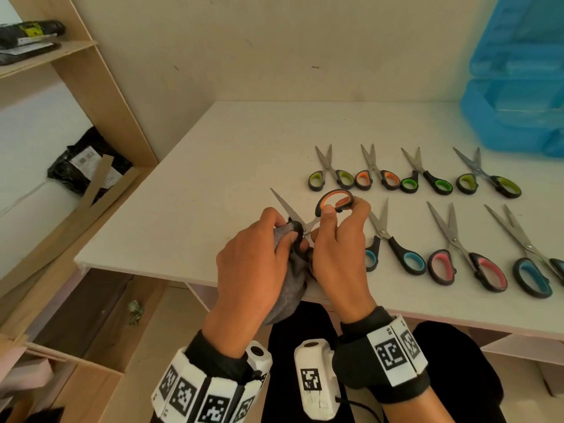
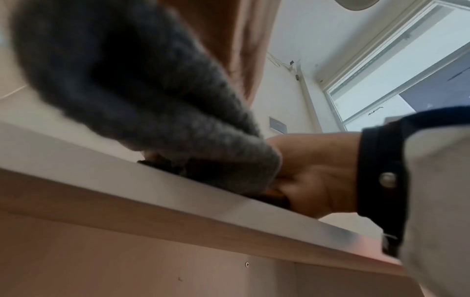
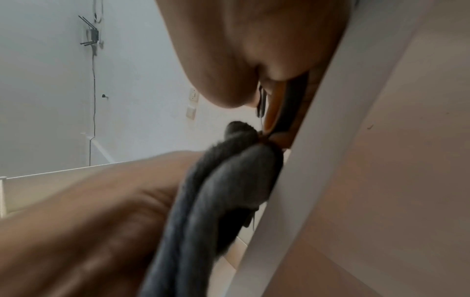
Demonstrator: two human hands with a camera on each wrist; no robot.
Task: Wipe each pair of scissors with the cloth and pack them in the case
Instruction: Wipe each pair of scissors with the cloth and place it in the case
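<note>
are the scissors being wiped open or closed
Open: the orange-handled scissors have one blade pointing up-left, the other handle down between the hands.

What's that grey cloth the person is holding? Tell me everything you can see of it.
The grey cloth looks soft and fuzzy, like fleece or microfibre. The left hand grips it bunched, pressing its top fold against the open orange-handled scissors near their pivot, while the right hand holds the scissors by a handle loop. The rest hangs in loose folds below the white table's front edge. No stains, print or label can be made out.
</note>
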